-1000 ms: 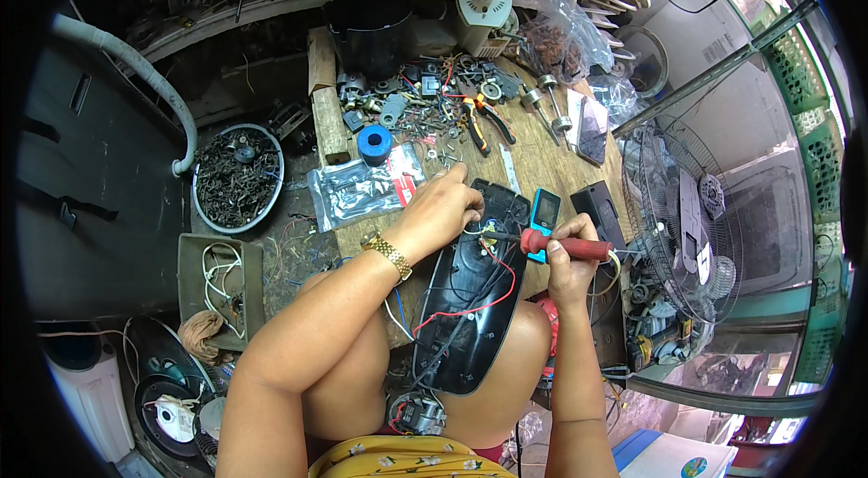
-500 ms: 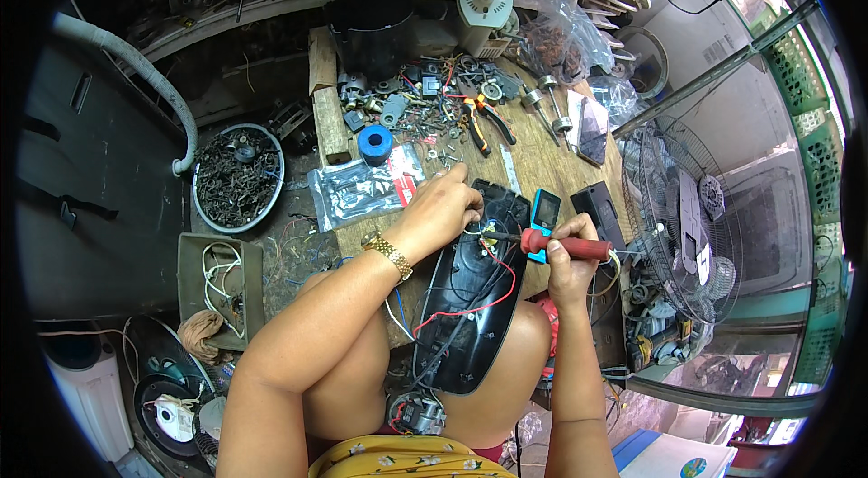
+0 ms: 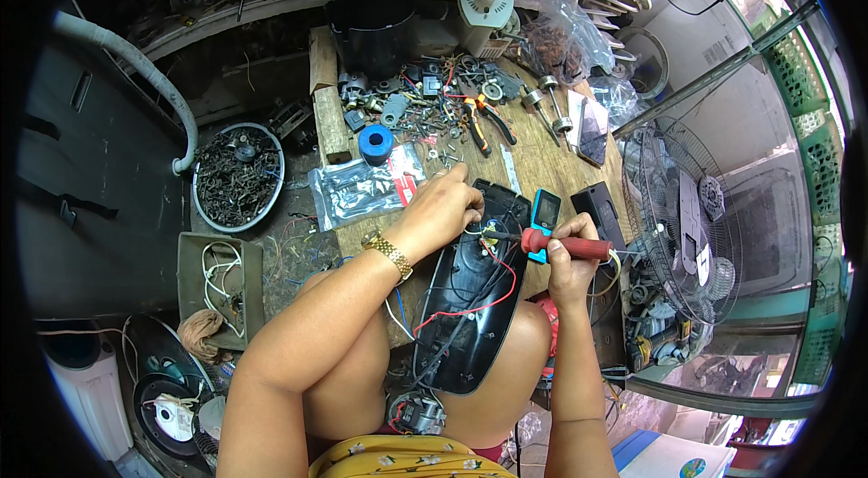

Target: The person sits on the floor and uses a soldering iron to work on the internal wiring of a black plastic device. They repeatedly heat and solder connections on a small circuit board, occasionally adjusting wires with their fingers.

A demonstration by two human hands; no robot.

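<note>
A black plastic housing (image 3: 466,315) lies open across my lap and the bench edge, with red and black wires inside. My left hand (image 3: 438,211) rests on its top end, fingers pinched on thin wires there. My right hand (image 3: 571,252) grips a red-handled soldering iron (image 3: 562,246), its tip pointing left into the housing close to my left fingers. A gold bracelet (image 3: 391,254) is on my left wrist.
A small blue device (image 3: 545,211) and a black box (image 3: 597,207) lie by my right hand. The wooden bench (image 3: 533,148) holds pliers (image 3: 476,121), blue tape (image 3: 375,143), plastic bags (image 3: 357,189) and several metal parts. A pan of scrap (image 3: 237,175) sits left, a fan grille (image 3: 678,225) right.
</note>
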